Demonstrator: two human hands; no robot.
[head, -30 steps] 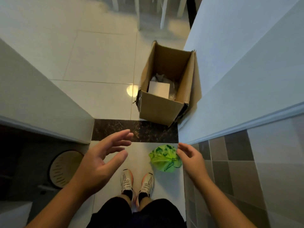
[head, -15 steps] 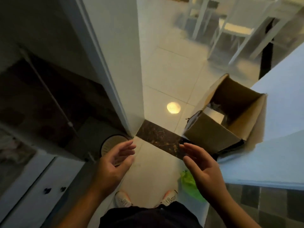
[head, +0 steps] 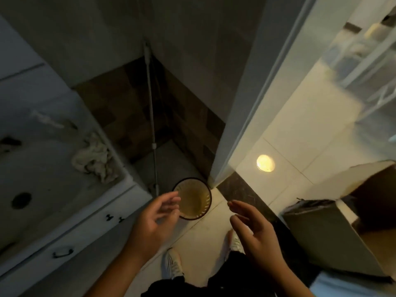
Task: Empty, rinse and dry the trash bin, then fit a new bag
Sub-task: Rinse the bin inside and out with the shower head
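Dim bathroom floor tiles (head: 171,161) carry the round trash bin (head: 194,199), standing upright in the corner by the door frame (head: 242,116), while the left hand (head: 154,219) and right hand (head: 256,232) hover above it, fingers loosely spread, holding nothing, beside a cardboard box (head: 334,236).

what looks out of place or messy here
A crumpled rag lies bunched on the sink edge. The cardboard box sits askew at the doorway. The bin stands upright, no spill visible.
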